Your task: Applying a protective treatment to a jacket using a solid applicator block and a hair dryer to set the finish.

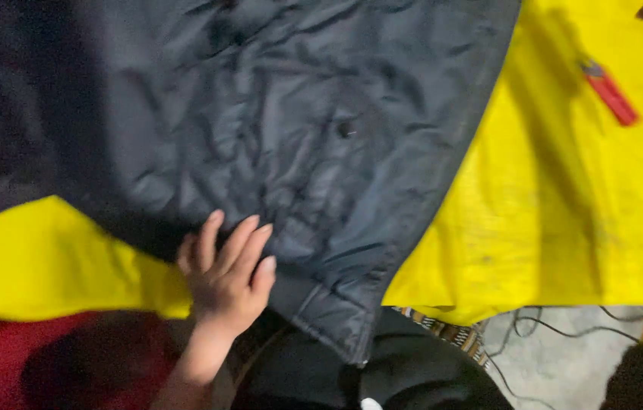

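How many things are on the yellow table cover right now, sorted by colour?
Dark navy: 1, the padded jacket, with the left hand resting flat on its lower edge.
Red: 1, the small flat tool at the far right.
Total: 2 on the yellow cover.

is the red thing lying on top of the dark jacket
No, the red object lies on the yellow sheet, apart from the dark jacket that the left hand rests on.

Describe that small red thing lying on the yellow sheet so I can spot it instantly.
Start at the yellow sheet covering the work surface, right of the dark padded jacket. Near its upper right lies a red lighter, slim and slanted. It is the only red object on the yellow.
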